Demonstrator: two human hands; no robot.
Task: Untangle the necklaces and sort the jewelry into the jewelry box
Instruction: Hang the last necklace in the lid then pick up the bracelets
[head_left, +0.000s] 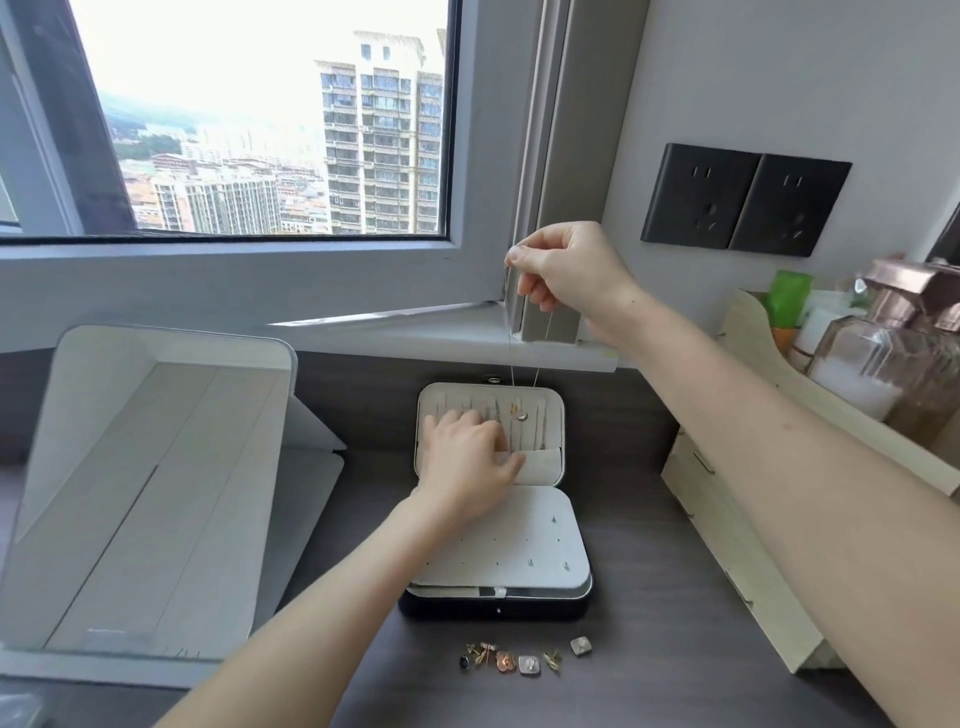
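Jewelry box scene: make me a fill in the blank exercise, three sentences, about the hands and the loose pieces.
The right hand pinches a thin necklace chain, which hangs ____ toward the jewelry box.
The left hand rests on the box's open ____.
The loose earrings lie on the table in ____ of the box.
Missing words: down; lid; front.

Dark desk (649, 597) bears jewelry box (493, 605), earrings (519, 660), white carton (156, 493), perhaps wooden rack (727, 545).

Matt cream velvety lining in the jewelry box (550, 514), fine metal necklace (511, 358), dark woodgrain desk (649, 597).
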